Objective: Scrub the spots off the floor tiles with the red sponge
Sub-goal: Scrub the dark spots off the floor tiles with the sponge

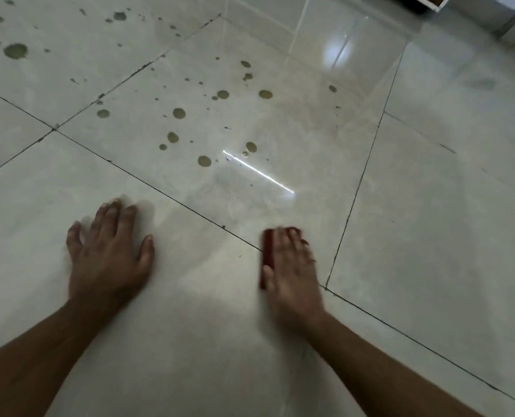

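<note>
The red sponge (267, 251) lies flat on the pale floor tiles (190, 311), mostly hidden under my right hand (291, 272). That hand presses down on it with the thumb along its left edge; the hand is blurred. My left hand (108, 251) rests flat on the tile to the left, fingers spread. Several olive-brown spots (204, 161) dot the tile ahead of both hands, and more spots (15, 51) lie on the far left tile.
Dark grout lines (166, 194) cross the floor diagonally. A bright streak of reflected light (259, 171) lies on the spotted tile. A white skirting edge (512, 28) and the foot of some furniture (424, 1) sit at the top right.
</note>
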